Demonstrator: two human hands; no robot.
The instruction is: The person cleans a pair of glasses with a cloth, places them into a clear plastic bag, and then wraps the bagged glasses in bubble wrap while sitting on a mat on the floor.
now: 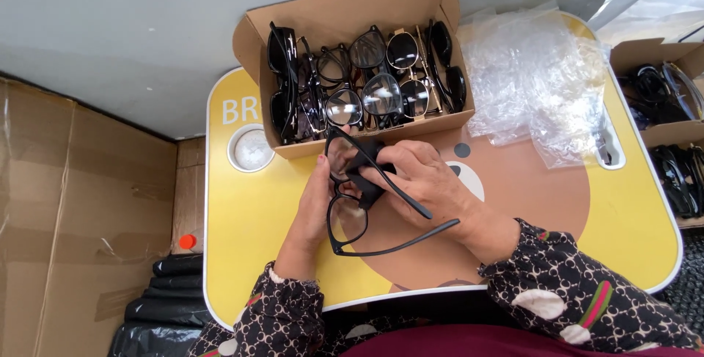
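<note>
The left hand (317, 194) grips the black plastic-framed eyeglasses (350, 203) at the frame edge, fingers closed on the rim. The right hand (422, 181) pinches a small black cloth (367, 173) against the upper lens. The eyeglasses are held above the yellow bench (249, 217), just in front of the open cardboard box (345, 5) of assorted eyeglasses. Clear plastic bags (535, 85) lie to the right.

Dark sleeves (579, 283) patterned with pale rings, white spots, red-green stripes.
</note>
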